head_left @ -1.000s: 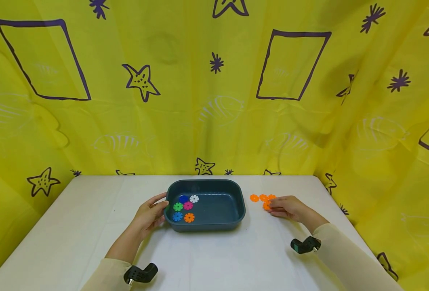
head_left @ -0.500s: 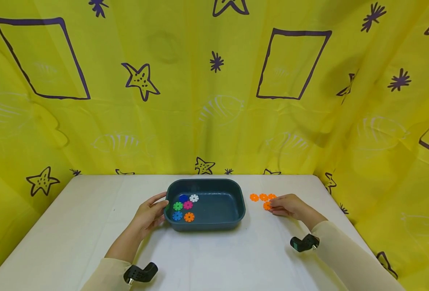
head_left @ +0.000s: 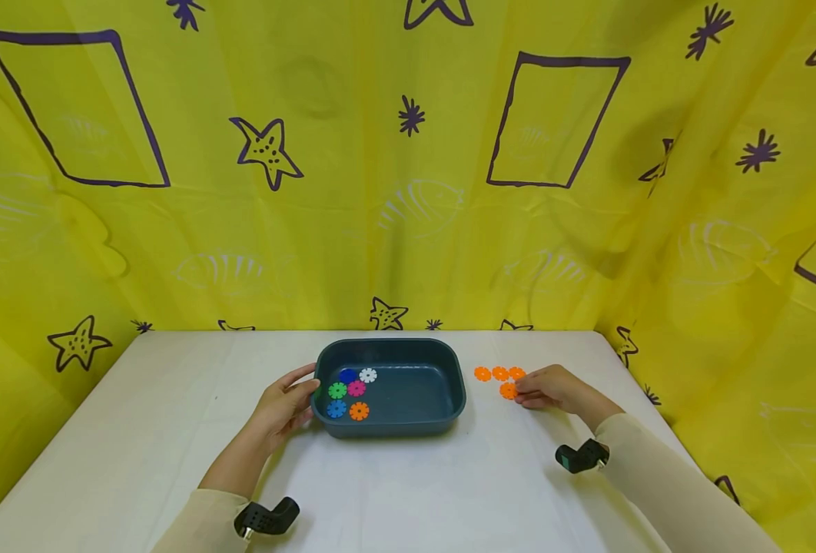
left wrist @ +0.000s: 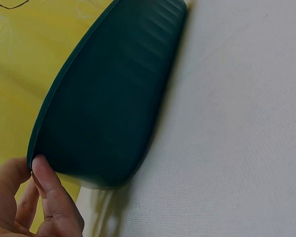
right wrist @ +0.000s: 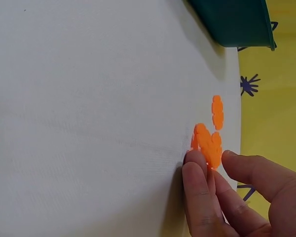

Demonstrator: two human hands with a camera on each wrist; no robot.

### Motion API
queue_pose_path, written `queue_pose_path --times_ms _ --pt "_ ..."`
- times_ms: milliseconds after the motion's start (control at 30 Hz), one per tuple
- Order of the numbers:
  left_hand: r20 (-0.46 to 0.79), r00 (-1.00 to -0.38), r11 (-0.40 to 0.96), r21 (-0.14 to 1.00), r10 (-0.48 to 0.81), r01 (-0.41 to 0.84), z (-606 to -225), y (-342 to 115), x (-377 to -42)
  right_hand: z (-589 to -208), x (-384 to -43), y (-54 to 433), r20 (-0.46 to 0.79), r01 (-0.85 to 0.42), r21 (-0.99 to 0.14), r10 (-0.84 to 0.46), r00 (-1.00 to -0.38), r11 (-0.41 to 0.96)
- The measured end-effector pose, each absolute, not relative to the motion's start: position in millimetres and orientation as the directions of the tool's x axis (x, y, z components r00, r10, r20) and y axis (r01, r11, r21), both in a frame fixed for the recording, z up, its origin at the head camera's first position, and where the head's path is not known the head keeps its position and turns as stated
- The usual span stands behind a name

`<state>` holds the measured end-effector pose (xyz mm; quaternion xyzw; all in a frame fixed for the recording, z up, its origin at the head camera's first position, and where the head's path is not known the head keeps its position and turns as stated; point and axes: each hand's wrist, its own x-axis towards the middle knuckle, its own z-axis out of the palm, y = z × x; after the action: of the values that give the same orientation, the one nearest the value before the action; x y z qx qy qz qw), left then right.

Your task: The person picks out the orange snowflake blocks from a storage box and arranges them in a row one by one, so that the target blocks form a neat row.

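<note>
My left hand (head_left: 280, 411) holds the left end of a dark green plastic basin (head_left: 397, 430), thumb over the rim and fingers against the outside wall. Several toothed plastic discs lie inside at the basin's left: dark blue (head_left: 348, 375), white (head_left: 368, 375), green (head_left: 337, 391), pink (head_left: 356, 388), blue (head_left: 336, 409) and orange (head_left: 359, 412). Right of the basin, the fingertips of my right hand (head_left: 549, 386) are at the nearest orange disc (head_left: 508, 391), partly covering it. In the right wrist view, the thumb (right wrist: 251, 170) stands apart from the fairly straight fingers.
Behind the nearest disc, three more orange discs (head_left: 500, 373) lie in a row on the white-covered table (head_left: 408, 491). A yellow patterned curtain (head_left: 353, 230) rises along the table's back and sides. Each wrist carries a black camera (head_left: 266, 518).
My right hand has drawn slightly back, uncovering more of the orange disc at the right end of the row. The left hand and basin have stayed put.
</note>
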<state>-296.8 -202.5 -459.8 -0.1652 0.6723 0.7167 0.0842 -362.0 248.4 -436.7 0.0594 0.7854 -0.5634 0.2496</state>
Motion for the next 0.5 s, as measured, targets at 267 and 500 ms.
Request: queue_pose_path --times_ms 267,500 --pt "-0.347 -0.932 -0.079 0.937 -0.099 -0.340 -459.2 -202.7 -297.0 -435.0 -364.2 250.6 -0.461 0.363 -0.848 -0.199 -0.865 0.386" --pt "-0.355 -0.929 -0.082 0.934 -0.104 -0.348 -459.9 -202.5 -297.5 -431.5 -364.0 250.3 -0.456 0.355 -0.850 -0.205 -0.866 0.390"
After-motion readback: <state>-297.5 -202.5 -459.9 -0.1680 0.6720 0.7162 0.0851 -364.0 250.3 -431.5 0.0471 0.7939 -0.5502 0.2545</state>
